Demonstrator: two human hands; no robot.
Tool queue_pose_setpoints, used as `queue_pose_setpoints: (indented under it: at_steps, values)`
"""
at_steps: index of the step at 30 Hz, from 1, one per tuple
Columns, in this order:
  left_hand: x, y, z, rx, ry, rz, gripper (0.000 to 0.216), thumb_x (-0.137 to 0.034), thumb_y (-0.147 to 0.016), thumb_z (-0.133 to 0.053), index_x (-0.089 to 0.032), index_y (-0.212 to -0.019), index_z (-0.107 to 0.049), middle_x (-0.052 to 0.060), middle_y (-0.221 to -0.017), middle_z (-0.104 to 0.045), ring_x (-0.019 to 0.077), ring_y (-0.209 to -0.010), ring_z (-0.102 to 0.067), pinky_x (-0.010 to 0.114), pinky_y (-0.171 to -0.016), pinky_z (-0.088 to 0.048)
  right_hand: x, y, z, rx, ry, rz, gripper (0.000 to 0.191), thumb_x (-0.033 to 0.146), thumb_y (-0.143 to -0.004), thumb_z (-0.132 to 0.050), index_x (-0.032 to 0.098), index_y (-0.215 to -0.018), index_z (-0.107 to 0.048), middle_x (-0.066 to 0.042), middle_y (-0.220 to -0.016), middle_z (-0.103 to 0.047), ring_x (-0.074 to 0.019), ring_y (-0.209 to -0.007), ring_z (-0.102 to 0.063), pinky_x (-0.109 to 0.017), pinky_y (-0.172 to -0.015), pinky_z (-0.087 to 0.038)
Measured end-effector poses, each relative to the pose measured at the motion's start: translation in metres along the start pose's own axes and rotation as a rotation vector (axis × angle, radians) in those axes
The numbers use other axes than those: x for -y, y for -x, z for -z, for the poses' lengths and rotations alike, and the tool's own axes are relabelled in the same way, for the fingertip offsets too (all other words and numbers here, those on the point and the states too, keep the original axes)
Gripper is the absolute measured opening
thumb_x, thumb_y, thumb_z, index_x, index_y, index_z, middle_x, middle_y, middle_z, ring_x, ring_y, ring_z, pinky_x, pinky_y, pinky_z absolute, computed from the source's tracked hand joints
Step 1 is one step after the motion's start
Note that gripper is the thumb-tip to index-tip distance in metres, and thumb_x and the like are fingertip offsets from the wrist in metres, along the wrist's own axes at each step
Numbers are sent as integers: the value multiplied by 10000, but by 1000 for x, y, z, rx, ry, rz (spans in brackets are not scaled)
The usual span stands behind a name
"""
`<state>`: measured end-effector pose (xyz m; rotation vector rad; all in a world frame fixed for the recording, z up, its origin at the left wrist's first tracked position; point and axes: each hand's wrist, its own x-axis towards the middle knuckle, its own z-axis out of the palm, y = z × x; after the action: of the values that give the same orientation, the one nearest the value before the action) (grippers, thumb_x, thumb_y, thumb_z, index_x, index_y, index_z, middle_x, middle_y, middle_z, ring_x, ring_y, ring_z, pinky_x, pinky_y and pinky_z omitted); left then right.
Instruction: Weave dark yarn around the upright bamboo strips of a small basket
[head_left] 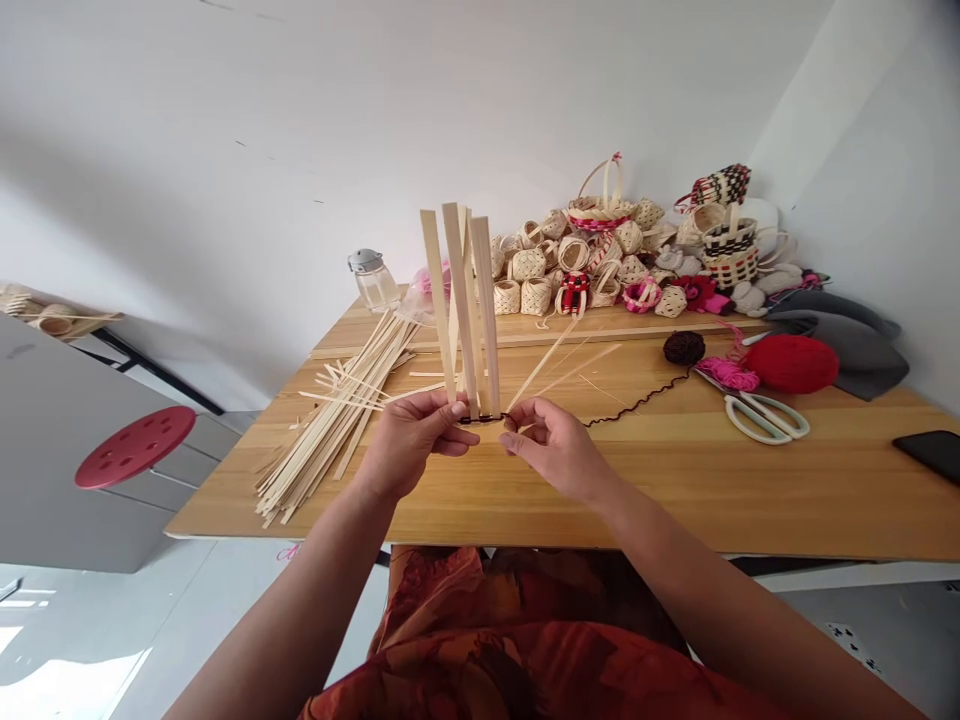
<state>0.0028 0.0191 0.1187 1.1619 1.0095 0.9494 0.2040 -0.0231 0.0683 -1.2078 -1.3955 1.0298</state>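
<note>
Head view: the left hand (411, 438) pinches upright wooden strips (463, 310); the right hand (561, 450) pinches dark yarn (642, 402).

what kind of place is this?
Probably a small craft workroom: a pile of woven baskets and a bundle of pale flat strips share the table with a red yarn ball and scissors.

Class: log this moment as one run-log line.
left hand: holds upright pale strips near bottom | right hand: at dark yarn | yarn: crosses strips' base, strand leading to ball
</note>
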Motion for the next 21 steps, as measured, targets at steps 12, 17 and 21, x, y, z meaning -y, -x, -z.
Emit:
queue_pose_setpoints:
  at_steps: [12,17,21]
  values:
    - [17,7,-2,-94,-281,-219,258,-400,-806,-710,-174,-919,-661,53,-938,-760,141,-557,-711,160,-364,-424,12,-5,-5,-150,235,97,249,452,-837,-682,204,-855,-695,95,-480,-282,-95,-447,-245,-260,-459,-205]
    - [25,6,0,-40,-209,-189,480,-391,-764,-760,-243,-1113,-466,-27,-808,-730,150,-519,-695,182,-395,-471,3,-2,-5,-149,321,79,280,478,-845,-673,205,-825,-729,81,-481,-292,-100,-458,-249,-267,-464,-197]
    - [37,5,2,18,-262,-68,395,-378,-706,-808,-176,-1003,-645,32,-797,-740,173,-610,-722,198,-450,-512,-5,2,-8,-122,389,62,287,486,-856,-660,216,-823,-748,73,-472,-341,-102,-456,-274,-263,-462,-209]
